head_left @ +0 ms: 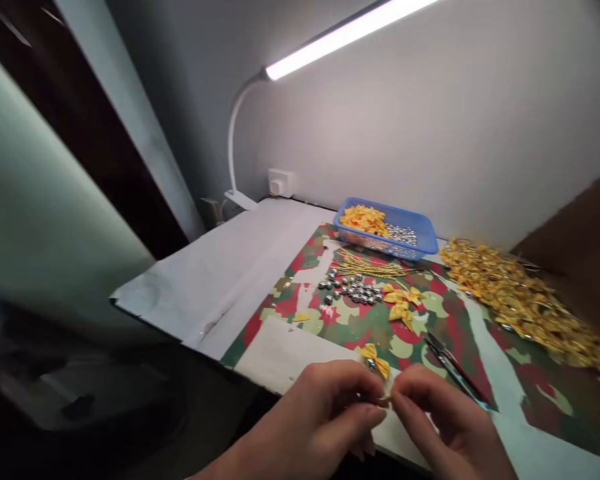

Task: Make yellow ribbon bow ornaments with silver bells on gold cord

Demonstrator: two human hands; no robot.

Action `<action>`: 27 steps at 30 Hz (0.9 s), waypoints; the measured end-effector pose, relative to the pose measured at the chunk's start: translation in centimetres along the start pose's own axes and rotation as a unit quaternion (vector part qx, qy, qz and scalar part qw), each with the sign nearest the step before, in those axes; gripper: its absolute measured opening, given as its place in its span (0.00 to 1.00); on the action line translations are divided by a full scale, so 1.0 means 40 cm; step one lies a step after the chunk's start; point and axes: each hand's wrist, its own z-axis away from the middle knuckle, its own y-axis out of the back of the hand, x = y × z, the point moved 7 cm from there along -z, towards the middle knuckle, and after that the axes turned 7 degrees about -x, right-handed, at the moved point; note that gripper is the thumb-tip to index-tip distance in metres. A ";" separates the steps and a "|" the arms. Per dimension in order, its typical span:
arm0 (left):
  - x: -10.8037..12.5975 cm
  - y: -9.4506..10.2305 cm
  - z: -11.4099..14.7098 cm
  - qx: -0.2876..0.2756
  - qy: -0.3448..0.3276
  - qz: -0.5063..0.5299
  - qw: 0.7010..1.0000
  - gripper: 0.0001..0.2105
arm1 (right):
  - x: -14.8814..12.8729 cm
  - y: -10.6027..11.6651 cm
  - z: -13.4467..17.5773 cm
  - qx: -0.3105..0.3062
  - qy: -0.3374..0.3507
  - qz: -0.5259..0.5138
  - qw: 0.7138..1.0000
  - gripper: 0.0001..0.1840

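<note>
My left hand (330,413) is closed in a pinch at the table's near edge. My right hand (445,413) pinches right beside it. Between the fingertips shows a short bit of gold cord (386,399); the rest is hidden by my fingers. Just beyond them is a yellow ribbon bow (381,367) with a silver bell (371,364) at it; whether the cord joins them I cannot tell. Scissors with dark blades (453,365) lie beyond my right hand. Farther off are loose yellow bows (400,307), silver bells (360,291) and gold cords (373,267).
A blue plastic basket (425,230) holds yellow bows and silver bells at the back. A large heap of gold bow pieces (525,293) lies at the right. A white clamp lamp (235,127) reaches over the table, whose left edge drops to a dark floor.
</note>
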 end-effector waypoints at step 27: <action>0.052 0.021 -0.028 0.051 -0.089 -0.092 0.990 0.09 | -0.030 0.027 -0.009 0.042 0.104 -0.028 0.993 0.06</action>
